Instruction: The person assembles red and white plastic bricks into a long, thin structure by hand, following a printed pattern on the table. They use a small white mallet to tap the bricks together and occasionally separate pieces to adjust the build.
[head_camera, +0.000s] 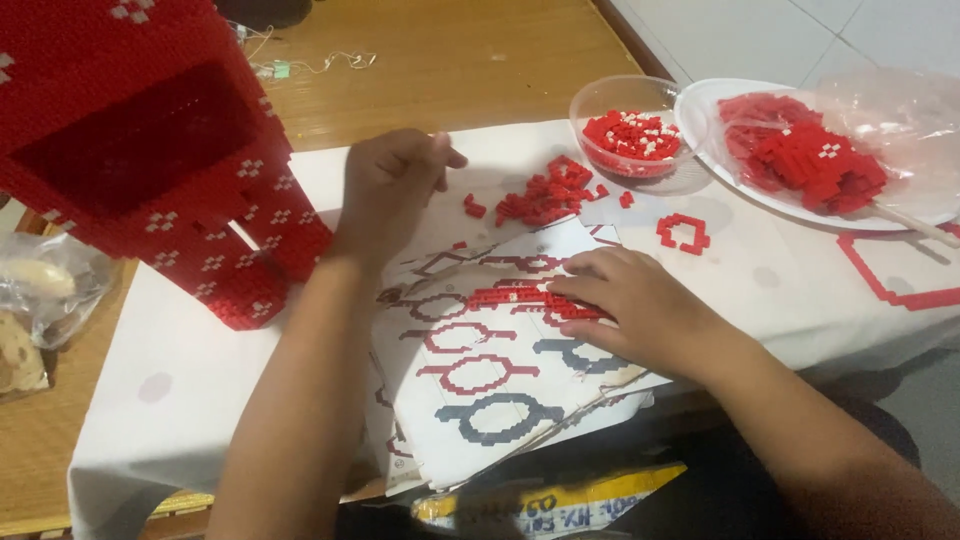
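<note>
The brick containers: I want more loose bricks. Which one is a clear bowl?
The bowl nearer the left hand, holding red and white bricks; the other is a flat white plate with a plastic bag.

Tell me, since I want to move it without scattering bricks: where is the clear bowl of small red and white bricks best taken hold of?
Grip the clear bowl by its bare rim on the near-left side. That side faces open tablecloth, while the white plate crowds its right. The bricks sit low inside, so the upper wall is free, probably best pinched from above.

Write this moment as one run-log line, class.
left hand: raised over white cloth, grip closed | right hand: pressing red brick strip onto pattern sheet | nearby: loose brick pile, bowl
</note>
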